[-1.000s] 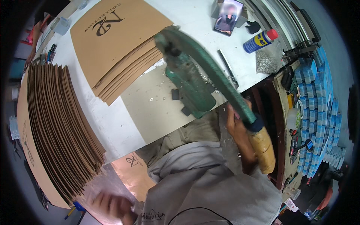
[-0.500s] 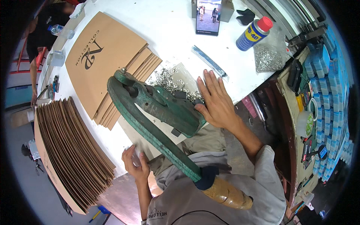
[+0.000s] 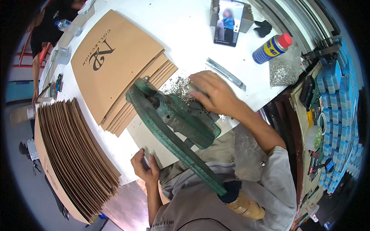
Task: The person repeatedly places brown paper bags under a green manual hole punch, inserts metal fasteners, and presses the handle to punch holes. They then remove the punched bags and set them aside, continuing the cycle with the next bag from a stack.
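A green hand-lever eyelet press (image 3: 192, 119) stands at the table's near edge, its long lever slanting down toward me to a tan taped handle (image 3: 246, 206). My right hand (image 3: 217, 94) is behind the press, over loose silver metal eyelets (image 3: 179, 86). Its fingers are stretched out and slightly blurred, with the thumb apart. My left hand (image 3: 146, 167) rests at the near table edge, left of the lever, with thumb and fingers apart; a greyish patch between them is unclear. Flat brown cardboard pieces (image 3: 115, 57) lie stacked beyond the press, the top one printed in black.
A row of upright brown cardboard pieces (image 3: 73, 158) fills the left. At the back are a propped phone (image 3: 229, 23), a spray can (image 3: 271, 49), a bag of eyelets (image 3: 284, 73) and a narrow clear packet (image 3: 226, 74). Another person (image 3: 50, 23) is at far left.
My right hand has moved left from beside the press to over the loose eyelets. The whole view has shifted slightly. My left hand stays near the table edge.
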Available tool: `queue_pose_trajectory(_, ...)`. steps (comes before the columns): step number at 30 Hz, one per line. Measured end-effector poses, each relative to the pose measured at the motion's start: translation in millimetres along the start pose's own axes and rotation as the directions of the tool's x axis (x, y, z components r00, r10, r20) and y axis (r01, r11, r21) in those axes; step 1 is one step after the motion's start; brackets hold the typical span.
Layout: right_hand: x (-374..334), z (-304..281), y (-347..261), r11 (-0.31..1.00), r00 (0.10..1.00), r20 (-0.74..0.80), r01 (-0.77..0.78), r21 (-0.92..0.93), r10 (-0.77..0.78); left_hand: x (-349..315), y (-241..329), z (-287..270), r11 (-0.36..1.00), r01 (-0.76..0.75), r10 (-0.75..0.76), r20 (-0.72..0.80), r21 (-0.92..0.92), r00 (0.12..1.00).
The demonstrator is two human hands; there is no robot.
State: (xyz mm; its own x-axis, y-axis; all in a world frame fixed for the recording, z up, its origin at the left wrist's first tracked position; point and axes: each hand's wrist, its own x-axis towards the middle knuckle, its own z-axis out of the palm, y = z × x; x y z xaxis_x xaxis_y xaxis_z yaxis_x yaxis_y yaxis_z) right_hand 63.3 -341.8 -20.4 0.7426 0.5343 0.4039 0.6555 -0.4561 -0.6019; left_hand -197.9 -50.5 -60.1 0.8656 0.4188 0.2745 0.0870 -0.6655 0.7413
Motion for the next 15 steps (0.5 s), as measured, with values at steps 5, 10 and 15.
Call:
queue_pose_trajectory(5, 42, 7, 6, 0.98, 0.975, 0.098, 0.201, 0.01, -0.201, 4, 2, -5, 0.98, -0.1, 0.093, 0.051, 0.174, 0.994)
queue_pose_trajectory(10, 72, 46, -3, 0.946, 0.871, 0.392, 0.325, -0.008, -0.296, -18, -38, 4, 0.914, 0.143, -0.157, 0.008, 0.38, 0.987)
queue_pose_trajectory(15, 69, 48, 19, 0.933, 0.878, 0.334, 0.36, 0.013, -0.344, -20, -29, -1, 0.946, 0.221, -0.232, 0.021, 0.237, 0.973)
